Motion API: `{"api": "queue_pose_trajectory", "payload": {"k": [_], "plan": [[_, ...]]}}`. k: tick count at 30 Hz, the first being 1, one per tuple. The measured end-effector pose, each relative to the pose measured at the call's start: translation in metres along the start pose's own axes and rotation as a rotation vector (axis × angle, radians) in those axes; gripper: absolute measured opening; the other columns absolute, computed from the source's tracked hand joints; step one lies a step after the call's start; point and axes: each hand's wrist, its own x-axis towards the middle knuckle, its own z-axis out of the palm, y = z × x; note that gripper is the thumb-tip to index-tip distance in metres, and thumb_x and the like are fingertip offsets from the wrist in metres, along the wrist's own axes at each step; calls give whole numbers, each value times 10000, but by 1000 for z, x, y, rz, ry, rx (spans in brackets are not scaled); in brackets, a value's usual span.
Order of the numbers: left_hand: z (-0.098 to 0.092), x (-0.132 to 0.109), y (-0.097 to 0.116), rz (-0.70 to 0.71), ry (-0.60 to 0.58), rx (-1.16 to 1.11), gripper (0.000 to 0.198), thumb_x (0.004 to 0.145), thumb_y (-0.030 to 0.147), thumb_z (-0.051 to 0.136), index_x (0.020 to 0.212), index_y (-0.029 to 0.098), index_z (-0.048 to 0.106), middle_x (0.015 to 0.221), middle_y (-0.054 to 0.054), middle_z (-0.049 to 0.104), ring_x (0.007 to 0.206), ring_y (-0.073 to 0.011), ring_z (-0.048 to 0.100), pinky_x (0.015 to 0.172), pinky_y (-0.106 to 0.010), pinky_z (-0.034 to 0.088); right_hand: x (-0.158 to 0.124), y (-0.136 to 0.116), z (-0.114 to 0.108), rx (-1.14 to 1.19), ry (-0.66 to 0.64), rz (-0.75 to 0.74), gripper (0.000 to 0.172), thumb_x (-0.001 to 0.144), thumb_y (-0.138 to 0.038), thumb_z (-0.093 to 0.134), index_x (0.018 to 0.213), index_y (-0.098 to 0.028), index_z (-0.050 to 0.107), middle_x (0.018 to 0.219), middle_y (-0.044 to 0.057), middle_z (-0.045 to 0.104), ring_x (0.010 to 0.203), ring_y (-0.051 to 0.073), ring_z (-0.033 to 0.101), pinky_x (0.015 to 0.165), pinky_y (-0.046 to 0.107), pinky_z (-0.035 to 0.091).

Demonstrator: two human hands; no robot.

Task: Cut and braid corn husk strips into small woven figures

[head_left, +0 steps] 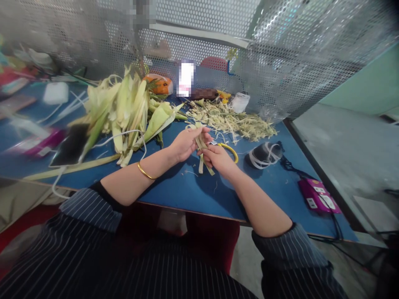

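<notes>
Pale green corn husk strips (pixel 200 143) are folded or crossed between my two hands, their loose ends hanging toward the blue tabletop. My left hand (pixel 189 143) pinches the upper part of the strips, palm turned partly up. Lower down, the fingers of my right hand (pixel 217 158) are closed on the same strips. Just beyond my right hand lies a pair of scissors with a yellow handle (pixel 234 152), partly hidden by that hand. A large heap of whole corn husks (pixel 129 112) rests on the table to the left of my hands.
Shredded husk scraps (pixel 233 120) lie behind my hands. A dark spool wound with white cord (pixel 264 155) and a purple power strip (pixel 319 196) are at right. A black phone (pixel 71 143) with a white cable lies left. Perforated metal panels (pixel 212 41) stand behind the table.
</notes>
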Motion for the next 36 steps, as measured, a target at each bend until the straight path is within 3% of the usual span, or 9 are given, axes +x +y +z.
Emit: {"api": "queue_pose_trajectory", "payload": {"k": [6,10,13,16,26,29,31,34,36], "plan": [[-4,6,20,22,187,-190,271,999,163,404,743,172,490,513,69,441,446,-67,479,595,-231,496,-1,-2,-10,-359,-3,-111,161,876,-311,532,761,-205,573,561,-39,548,473,112,518,521,258,403],[-14,10,40,86,247,-218,300,1025,167,361,738,184,448,492,91,370,388,-43,375,498,-190,412,-2,-9,-20,-891,125,-152,145,850,-319,607,751,-213,602,641,-7,624,599,145,560,587,276,359],[-16,11,40,20,249,-193,302,1030,170,359,744,177,457,500,88,359,380,-40,369,454,-183,365,-1,-9,-21,-1145,116,-78,157,837,-351,639,769,-210,630,741,24,690,664,167,573,581,284,314],[-12,9,30,-30,246,-160,316,1038,250,387,748,167,480,510,81,362,380,-42,368,428,-184,342,0,-8,-19,-1223,104,-35,135,849,-327,604,795,-208,641,809,43,722,707,176,599,586,283,310],[-8,5,21,-113,230,-132,297,1009,313,489,761,149,493,479,102,297,347,-20,266,372,-153,216,3,-5,-19,-1120,75,13,121,817,-323,609,775,-211,623,749,21,693,633,148,552,564,272,307],[-7,3,22,-137,201,-117,236,1007,213,479,794,126,533,466,112,279,338,-13,240,371,-145,189,6,-3,-25,-954,153,52,127,824,-310,566,743,-217,595,655,1,644,580,138,529,569,267,329],[-6,2,21,-131,207,-104,249,1013,183,439,805,114,559,453,116,255,327,-15,221,369,-149,177,8,-2,-28,-884,291,-3,152,838,-321,542,724,-223,566,644,2,630,608,154,543,594,273,351],[-3,2,16,-104,230,-73,277,1004,166,417,807,102,601,466,76,370,351,-40,362,398,-170,287,7,-2,-27,-714,454,-186,186,863,-359,536,727,-234,512,676,9,641,645,173,575,639,296,402],[0,1,12,-89,246,-40,262,979,131,433,823,85,638,576,-11,563,477,-85,554,506,-209,436,4,-2,-21,-437,380,-225,203,868,-400,549,755,-241,495,688,5,655,610,169,602,639,310,454]]}}
